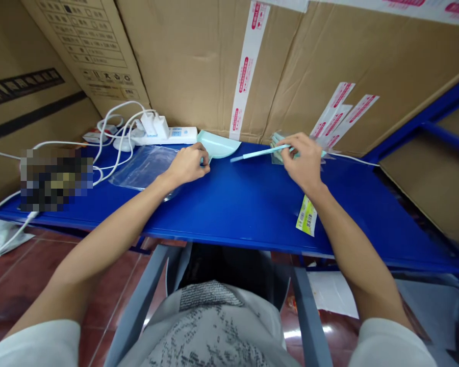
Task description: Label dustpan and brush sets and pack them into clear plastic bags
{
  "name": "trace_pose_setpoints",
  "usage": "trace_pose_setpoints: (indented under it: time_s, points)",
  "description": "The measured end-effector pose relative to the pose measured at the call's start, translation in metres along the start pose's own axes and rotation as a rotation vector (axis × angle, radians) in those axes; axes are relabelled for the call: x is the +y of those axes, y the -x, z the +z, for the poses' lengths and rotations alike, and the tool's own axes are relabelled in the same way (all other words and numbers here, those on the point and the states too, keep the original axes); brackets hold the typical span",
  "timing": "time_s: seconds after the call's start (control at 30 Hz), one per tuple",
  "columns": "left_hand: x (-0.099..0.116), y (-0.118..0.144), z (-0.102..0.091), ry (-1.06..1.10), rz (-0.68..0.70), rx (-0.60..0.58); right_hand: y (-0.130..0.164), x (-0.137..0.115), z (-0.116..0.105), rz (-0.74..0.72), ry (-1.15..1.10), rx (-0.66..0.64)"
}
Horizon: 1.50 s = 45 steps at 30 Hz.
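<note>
My left hand (189, 164) is closed, its fingertips pinched at the near end of a pale mint dustpan (219, 145). The dustpan lies by the cardboard at the back of the blue table, its handle mostly hidden by my fingers. My right hand (301, 155) grips a thin light-blue stick (260, 152) between thumb and fingers. The stick's free tip points left over the table; its other end is hidden by my hand. Just behind that hand lies a clear plastic packet (277, 157) with pale green pieces, partly covered.
A white power strip (183, 134) with plugs and looping cables stands at the back left. Beside it lies a clear plastic bag (141, 165). A yellow-green packet (306, 216) is near the front edge of the blue table (229, 204). Cardboard (202, 66) walls the back.
</note>
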<state>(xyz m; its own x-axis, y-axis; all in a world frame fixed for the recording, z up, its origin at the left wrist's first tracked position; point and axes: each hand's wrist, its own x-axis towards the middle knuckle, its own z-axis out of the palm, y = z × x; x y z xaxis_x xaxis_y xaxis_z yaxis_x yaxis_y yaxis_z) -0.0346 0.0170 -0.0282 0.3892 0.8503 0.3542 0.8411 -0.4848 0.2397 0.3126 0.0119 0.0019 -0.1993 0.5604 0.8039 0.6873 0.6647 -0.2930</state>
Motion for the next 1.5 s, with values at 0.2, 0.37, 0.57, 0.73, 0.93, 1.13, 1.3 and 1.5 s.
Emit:
trace_pose_setpoints:
  time_s: [0.2, 0.37, 0.57, 0.73, 0.93, 1.13, 1.3, 1.5]
  points:
    - [-0.022, -0.005, -0.010, 0.251, 0.297, -0.014, -0.008, 0.001, -0.023, 0.497, -0.651, 0.072]
    - [-0.033, -0.008, -0.009, 0.351, 0.339, -0.057, -0.010, 0.000, -0.027, 0.604, -0.868, 0.042]
    - [-0.031, -0.007, -0.007, 0.395, 0.304, -0.121, -0.005, -0.018, -0.030, 0.358, -0.456, 0.392]
    - [-0.022, -0.004, -0.006, 0.434, 0.281, -0.111, 0.007, -0.039, -0.025, 0.265, -0.156, 0.365]
    - [-0.025, -0.005, -0.010, 0.323, 0.272, -0.151, 0.008, -0.057, -0.023, 0.309, -0.100, -0.073]
    - [-0.037, -0.006, -0.030, 0.232, 0.291, -0.131, 0.006, -0.056, -0.048, 0.443, -0.319, -0.369]
    - [-0.026, -0.004, -0.027, 0.197, 0.364, -0.197, 0.001, -0.062, -0.082, 0.497, -0.443, -0.671]
    - [-0.023, -0.003, -0.021, 0.168, 0.320, -0.204, 0.009, -0.088, -0.055, 0.689, -0.681, -0.667]
